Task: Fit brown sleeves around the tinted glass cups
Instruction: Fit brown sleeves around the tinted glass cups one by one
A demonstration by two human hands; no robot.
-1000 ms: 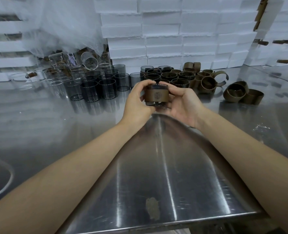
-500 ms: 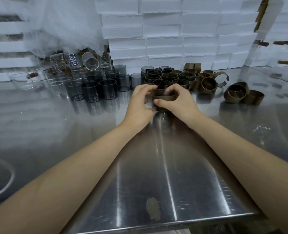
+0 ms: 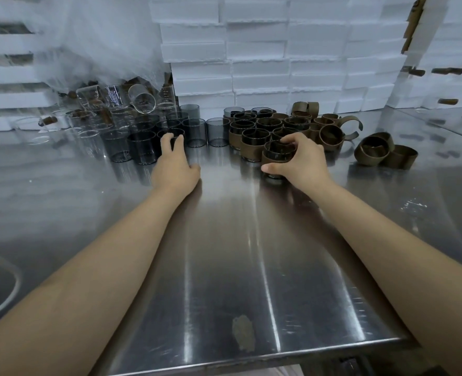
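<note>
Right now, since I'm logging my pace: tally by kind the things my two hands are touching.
Tinted glass cup wrapped in a brown sleeve, gripped by the right hand: 1
Bare tinted glass cup, touched by the left hand: 1
Total: 2

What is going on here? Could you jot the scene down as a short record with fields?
Surface: steel table
Right hand: wrapped around a sleeved cup standing beside the finished group
Left hand: fingers touching a bare tinted cup
Spare sleeves: loose, at the right
Clear glasses: piled at back left
Backdrop: stacked white boxes
</note>
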